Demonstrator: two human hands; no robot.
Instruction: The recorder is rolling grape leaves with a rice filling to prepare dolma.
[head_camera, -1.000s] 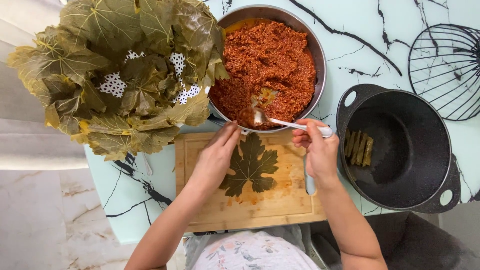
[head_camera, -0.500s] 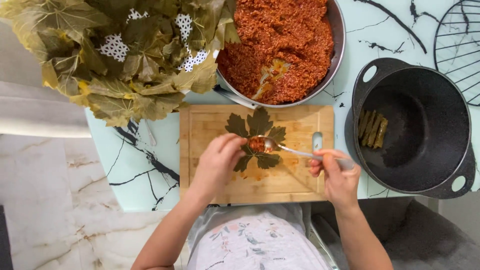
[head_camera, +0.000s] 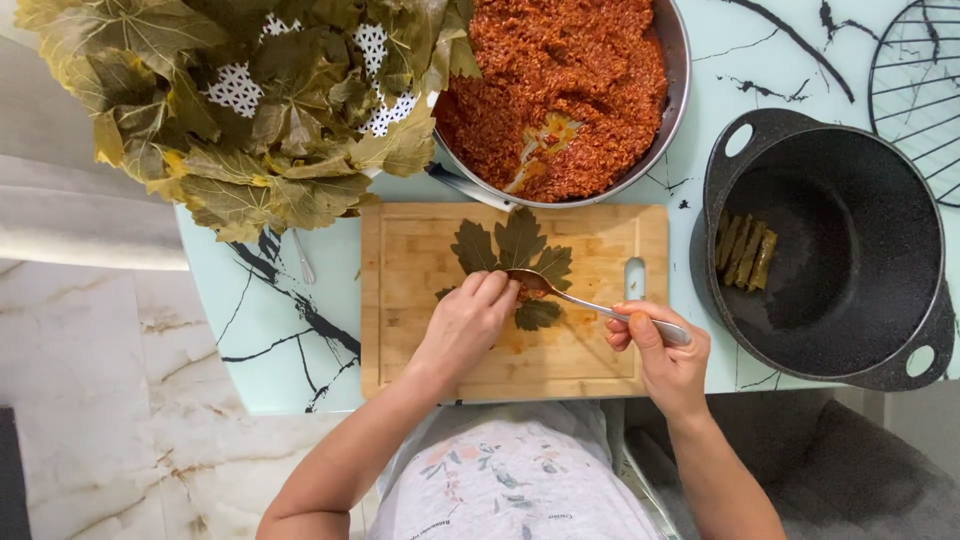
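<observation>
I am making little leaf rolls, and I am only near the start. Four rolled leaves (head_camera: 747, 254) are lying side by side in the black pot (head_camera: 905, 200), far over past my right hand (head_camera: 665, 350), and most of the pot's floor is bare. The big metal bowl (head_camera: 672, 120) of red rice filling (head_camera: 560, 70) is sitting up beyond my fingers, nearly full, with only a small scooped dent near my side. The heap of green vine leaves (head_camera: 250, 110) in the white strainer is waiting up and away from my left hand (head_camera: 468, 325), and it looks like a big pile to me. So I think lots of leaves need filling, and lots of rolling is left.

One flat leaf (head_camera: 515, 245) is lying on the wooden board (head_camera: 410, 330) right under my hands. My right hand is closing around the end of the spoon (head_camera: 590, 303), thumb on top, fingers curled under. The spoon's bowl is resting over the middle of the leaf, just by my left fingertips.

My left hand is bending down with the fingers bunched close together, touching the spoon's tip and the leaf. It is hiding the filling, so I cannot tell if the rice is already on the leaf or in the spoon. It is not gripping anything that I can see
</observation>
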